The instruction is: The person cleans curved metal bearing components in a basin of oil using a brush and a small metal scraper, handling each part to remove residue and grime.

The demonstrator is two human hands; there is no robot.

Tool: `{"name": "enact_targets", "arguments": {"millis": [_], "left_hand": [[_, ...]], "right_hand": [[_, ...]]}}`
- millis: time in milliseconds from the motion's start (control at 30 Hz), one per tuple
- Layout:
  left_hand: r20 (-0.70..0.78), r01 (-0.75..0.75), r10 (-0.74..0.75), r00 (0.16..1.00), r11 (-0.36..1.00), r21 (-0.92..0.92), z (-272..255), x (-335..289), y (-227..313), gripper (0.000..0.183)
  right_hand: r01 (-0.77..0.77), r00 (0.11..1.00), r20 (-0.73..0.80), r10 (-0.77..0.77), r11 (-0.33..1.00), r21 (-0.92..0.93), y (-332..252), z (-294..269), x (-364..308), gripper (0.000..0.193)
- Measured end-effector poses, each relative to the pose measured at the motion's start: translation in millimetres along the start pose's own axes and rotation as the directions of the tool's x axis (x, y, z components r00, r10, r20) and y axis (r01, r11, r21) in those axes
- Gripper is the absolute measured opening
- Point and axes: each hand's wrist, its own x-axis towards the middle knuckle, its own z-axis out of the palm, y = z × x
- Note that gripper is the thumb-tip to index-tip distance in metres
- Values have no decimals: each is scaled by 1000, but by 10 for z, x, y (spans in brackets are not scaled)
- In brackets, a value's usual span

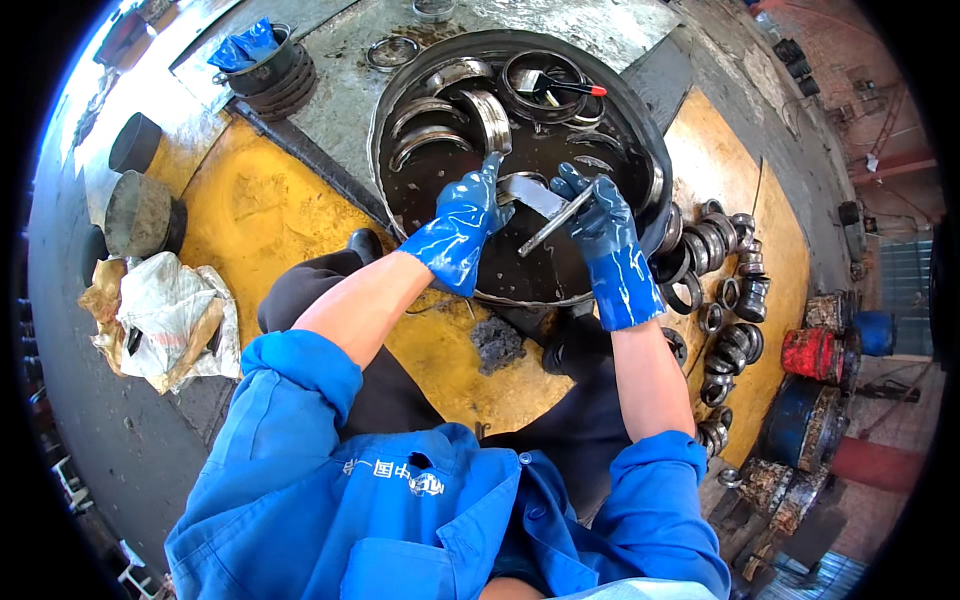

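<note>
Both my hands wear wet blue rubber gloves and work above a round black tub (pixel 378 150) of dark liquid. My left hand (pixel 470 212) is closed on the near side of a metal ring (pixel 522 178), only partly visible. In my right hand (pixel 603 222), the fingers wrap round a scraper (pixel 540 197) with a flat grey blade; a metal rod (pixel 553 224) slants down from the same grip. The blade lies against the ring, its end close to my left fingers. Whether rod and blade are one piece, I cannot tell.
Several metal rings (pixel 487 120) lie in the tub, and a red-tipped brush (pixel 560 88) rests across one. Rows of rings (pixel 735 345) stand on the yellow board at right. A dark rag (pixel 497 345) sits before the tub; a white sack (pixel 175 315) lies left.
</note>
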Motion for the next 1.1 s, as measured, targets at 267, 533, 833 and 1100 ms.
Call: {"name": "enact_targets", "arguments": {"millis": [267,533,833,1100], "left_hand": [[-189,-214,237,953,968,133,118,-19,-64,75],[-136,-159,194,972,960,230,-19,16,48,47],[-161,-126,185,970,940,318,100,84,-18,52],[-117,-68,99,988,967,246,64,158,18,58]], "right_hand": [[-123,992,-20,125,988,97,3,-79,38,21],[-185,948,-236,215,972,145,233,-189,244,30],[-388,873,-350,339,918,-78,291,380,-24,25],[-451,883,-281,375,844,-291,316,284,-142,34]]}}
